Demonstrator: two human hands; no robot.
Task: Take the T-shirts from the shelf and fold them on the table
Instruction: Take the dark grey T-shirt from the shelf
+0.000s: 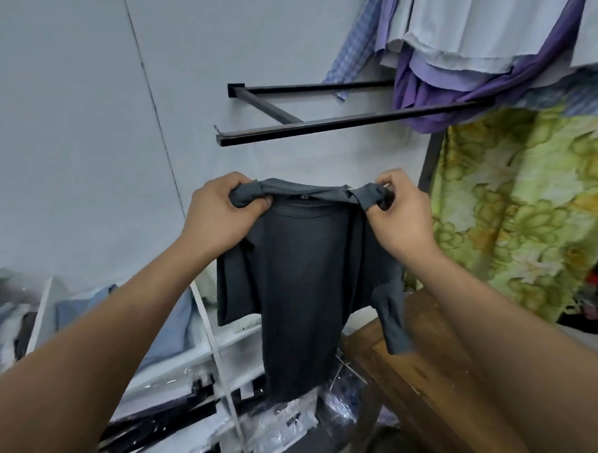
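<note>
T-shirt (303, 277) hangs, shoulders bunched in curled fingers (255, 202) of both hands.

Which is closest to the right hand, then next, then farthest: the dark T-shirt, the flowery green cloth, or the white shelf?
Starting at the right hand:
1. The dark T-shirt: gripped at its shoulder by that hand.
2. The flowery green cloth: hanging just to the right.
3. The white shelf: low on the left, beyond the left hand.
</note>
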